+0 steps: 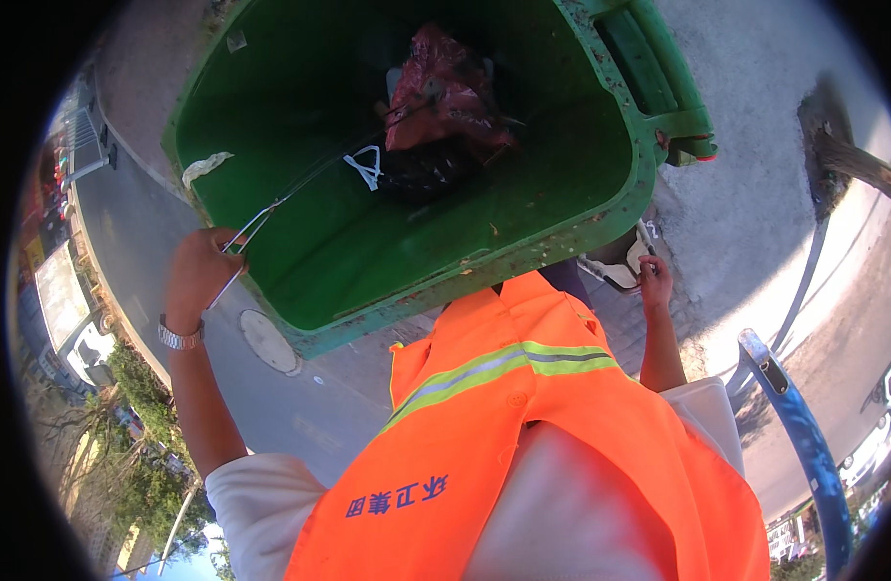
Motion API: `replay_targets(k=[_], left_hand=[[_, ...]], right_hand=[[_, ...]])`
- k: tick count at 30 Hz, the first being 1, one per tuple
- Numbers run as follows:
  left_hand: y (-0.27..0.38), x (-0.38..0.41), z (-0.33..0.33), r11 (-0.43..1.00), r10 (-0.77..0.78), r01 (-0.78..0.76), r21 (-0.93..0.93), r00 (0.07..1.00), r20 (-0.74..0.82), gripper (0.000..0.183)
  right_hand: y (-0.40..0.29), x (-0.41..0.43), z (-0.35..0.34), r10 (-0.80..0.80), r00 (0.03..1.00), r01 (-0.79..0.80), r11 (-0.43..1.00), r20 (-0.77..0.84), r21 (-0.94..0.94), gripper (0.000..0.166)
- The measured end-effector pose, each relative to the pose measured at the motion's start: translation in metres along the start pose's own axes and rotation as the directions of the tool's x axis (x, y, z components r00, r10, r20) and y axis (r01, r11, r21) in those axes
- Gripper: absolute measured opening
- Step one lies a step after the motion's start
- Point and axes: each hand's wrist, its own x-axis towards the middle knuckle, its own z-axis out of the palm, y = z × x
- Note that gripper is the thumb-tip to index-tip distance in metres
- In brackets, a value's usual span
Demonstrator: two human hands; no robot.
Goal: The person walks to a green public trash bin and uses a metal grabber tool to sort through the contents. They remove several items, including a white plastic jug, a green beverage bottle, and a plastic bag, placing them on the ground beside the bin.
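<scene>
My left hand (209, 272), with a metal-band watch on its wrist, grips long metal tongs (275, 205) over the left rim of a green plastic wheeled bin (387, 250). The tongs reach down into the bin towards a crumpled red plastic bag (445, 102); in the shade I cannot tell whether their tips hold it. Beneath the red bag lies a black plastic bag (423, 174), with a white looped strip (365, 168) beside it. Lower on the right, my right hand (656, 282) holds the dark rim or handle of an open container (616, 265), partly hidden behind the bin.
A whitish scrap (206, 167) clings to the bin's left wall. At right stand a blue curved metal post (801, 428) and a tree trunk (859, 165). A round manhole cover (269, 341) lies on the pavement at left. Beyond it, a white truck (75, 316) stands along the road.
</scene>
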Motion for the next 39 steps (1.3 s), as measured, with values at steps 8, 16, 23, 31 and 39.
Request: replay_targets(k=[8, 16, 23, 31, 39], left_hand=[[0.076, -0.050, -0.008, 0.962, 0.272, -0.271, 0.031, 0.961, -0.045, 0.046], [0.064, -0.057, -0.054, 0.998, -0.061, 0.061, -0.018, 0.998, -0.005, 0.054], [0.039, 0.003, -0.011, 0.983, 0.009, 0.020, 0.185, 0.987, -0.158, 0.054], [0.025, 0.104, 0.057, 0.862, 0.011, 0.070, 0.501, 0.988, -0.156, 0.019], [0.076, 0.120, 0.111, 0.752, 0.420, -0.346, 0.561, 0.908, -0.003, 0.010]], right_hand=[[-0.010, -0.002, 0.003, -0.028, 0.998, 0.030, 0.999, 0.053, -0.042, 0.010], [-0.016, 0.012, 0.009, -0.020, 0.997, 0.021, 1.000, 0.074, -0.017, 0.011], [-0.020, 0.015, 0.001, -0.020, 0.997, 0.019, 1.000, 0.076, 0.022, 0.010], [-0.012, 0.018, -0.001, -0.020, 0.996, 0.017, 0.999, 0.087, 0.037, 0.009], [-0.026, 0.008, -0.005, -0.014, 0.990, 0.003, 0.997, 0.137, 0.075, 0.009]])
